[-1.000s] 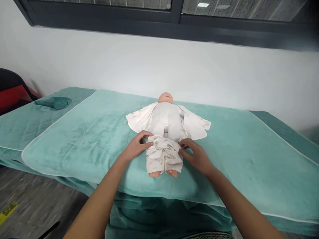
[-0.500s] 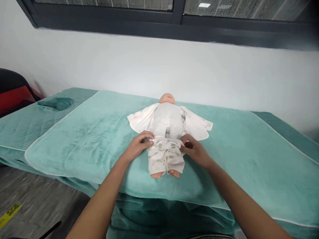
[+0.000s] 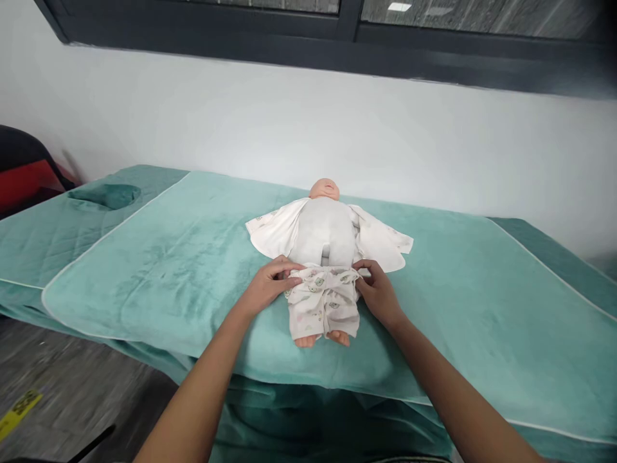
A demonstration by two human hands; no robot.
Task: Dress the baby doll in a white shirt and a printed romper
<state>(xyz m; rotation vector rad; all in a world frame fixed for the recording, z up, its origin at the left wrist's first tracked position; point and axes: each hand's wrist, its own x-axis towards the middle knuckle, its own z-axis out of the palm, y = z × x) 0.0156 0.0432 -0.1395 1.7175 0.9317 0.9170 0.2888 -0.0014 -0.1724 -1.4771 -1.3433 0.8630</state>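
Note:
A baby doll (image 3: 324, 225) lies on its back, its head toward the wall and its feet toward me. Small white printed trousers (image 3: 324, 305) cover its legs up to the thighs, and the toes stick out below the hems. My left hand (image 3: 270, 283) pinches the waistband at its left side. At the right side of the waistband, my right hand (image 3: 378, 289) grips the cloth between thumb and fingers. A white shirt (image 3: 277, 230) is spread open on both sides of the doll's grey-white torso.
The doll rests on a padded bed with a green plush cover (image 3: 482, 308). A face hole (image 3: 106, 196) is at the bed's left end. Behind the bed is a white wall (image 3: 289, 116) under a dark window frame (image 3: 241, 32). A black and red chair (image 3: 29, 173) stands far left.
Both hands have shifted their grip slightly on the waistband, the right hand moving in closer at its edge. The doll and shirt lie as before; the view has tilted a little.

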